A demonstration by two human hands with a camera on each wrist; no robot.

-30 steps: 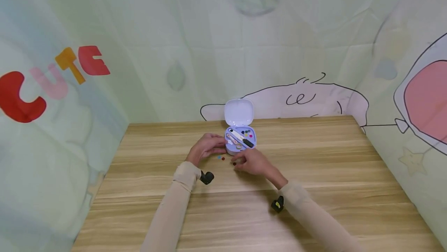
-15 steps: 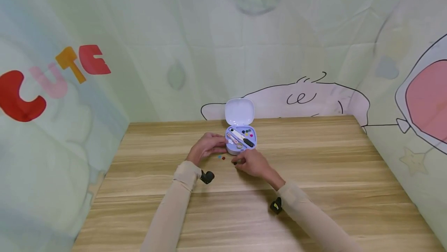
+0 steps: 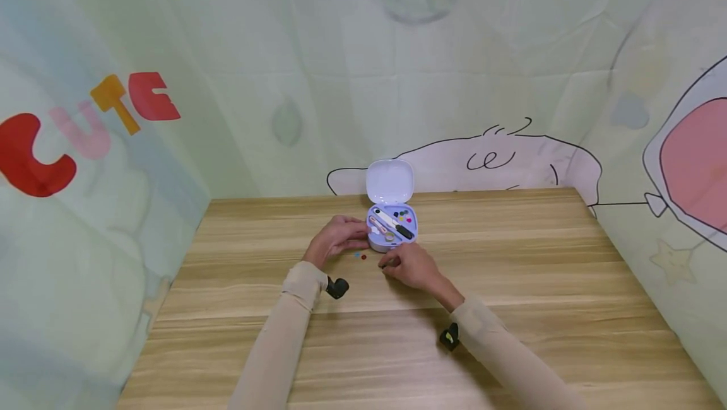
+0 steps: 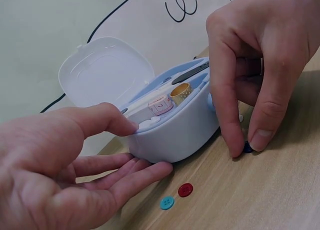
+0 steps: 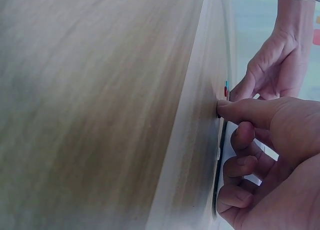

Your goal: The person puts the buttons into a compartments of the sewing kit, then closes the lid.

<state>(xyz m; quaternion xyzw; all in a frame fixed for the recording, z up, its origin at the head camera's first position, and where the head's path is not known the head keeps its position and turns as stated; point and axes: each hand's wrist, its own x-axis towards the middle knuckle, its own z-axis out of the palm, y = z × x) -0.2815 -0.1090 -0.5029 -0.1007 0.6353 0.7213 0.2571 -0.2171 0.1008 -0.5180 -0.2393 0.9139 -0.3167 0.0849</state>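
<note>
A light-blue sewing box (image 4: 175, 140) stands on the table with its white lid (image 4: 105, 72) raised. My left hand (image 3: 339, 236) holds the box's left side, thumb on the rim and fingers low against the wall. In front of the box, the thumb and index finger of my right hand (image 3: 413, 263) pinch a dark blue button (image 4: 247, 147) right at the tabletop; the fingertips cover most of it. A red button (image 4: 185, 190) and a turquoise button (image 4: 167, 203) lie flat on the wood between the hands.
Inside the box are a gold thimble (image 4: 181, 93), a small tape measure (image 4: 160, 105), a black-handled tool (image 3: 404, 232) and several coloured buttons (image 3: 402, 216). The wooden table (image 3: 272, 214) ends at a printed cloth backdrop (image 3: 244, 113) close behind the box.
My right fingertips have closed over the dark button, which showed more plainly on the table a second ago. The left hand and the box stay where they were.
</note>
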